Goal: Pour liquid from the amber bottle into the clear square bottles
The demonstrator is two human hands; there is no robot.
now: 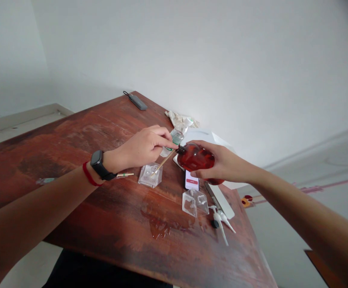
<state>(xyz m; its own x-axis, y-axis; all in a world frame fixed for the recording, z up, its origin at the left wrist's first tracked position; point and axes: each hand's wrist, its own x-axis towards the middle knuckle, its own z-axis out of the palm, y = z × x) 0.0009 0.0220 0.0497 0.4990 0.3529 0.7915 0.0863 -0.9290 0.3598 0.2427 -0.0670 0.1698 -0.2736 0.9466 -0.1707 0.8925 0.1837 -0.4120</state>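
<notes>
My right hand (216,154) is wrapped round a rounded bottle of red liquid (196,157), tipped sideways with its dark neck pointing left. At that neck is my left hand (152,144), with the index finger stretched to the mouth and the other fingers curled. A thin wooden stick (164,161) slants from these fingertips down into a small clear plastic container (150,180) on the table; the fingers partly hide its upper end. Behind the left hand, a clear plastic bottle (178,135) with a white cap leans over.
On the wooden table (101,216) lie a phone (192,181), another clear plastic piece (188,203), white pump heads (220,220) and a flat white-and-dark strip (222,202). Liquid (158,226) is spilled in front. A crumpled cloth (175,119) and a grey device (137,102) lie by the wall.
</notes>
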